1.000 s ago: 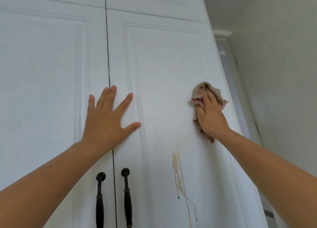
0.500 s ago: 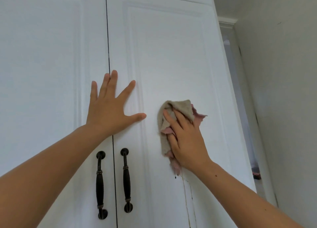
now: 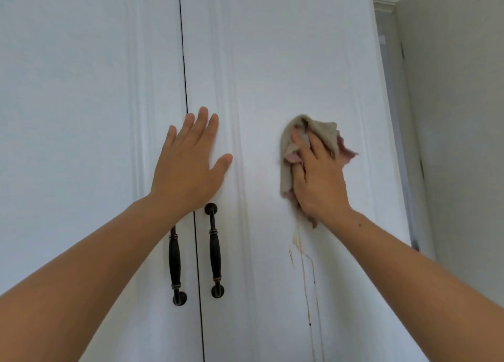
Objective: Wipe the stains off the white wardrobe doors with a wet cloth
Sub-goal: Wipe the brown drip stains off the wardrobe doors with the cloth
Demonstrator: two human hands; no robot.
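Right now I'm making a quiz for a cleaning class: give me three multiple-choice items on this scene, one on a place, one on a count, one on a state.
1. Where do the stains lie relative to the cloth?
A. Above it
B. Below it
C. On the left door

2. How many dark handles show?
A. One
B. Two
C. Four

3. What is the left hand doing?
A. Pressing flat on the doors
B. Gripping a handle
C. Holding the cloth

Answers:
1. B: the brown streaks run down the right door under the right hand and its cloth.
2. B: one handle on the left door and one on the right door, either side of the seam.
3. A: its fingers are spread open against the panels, above the handles, holding nothing.
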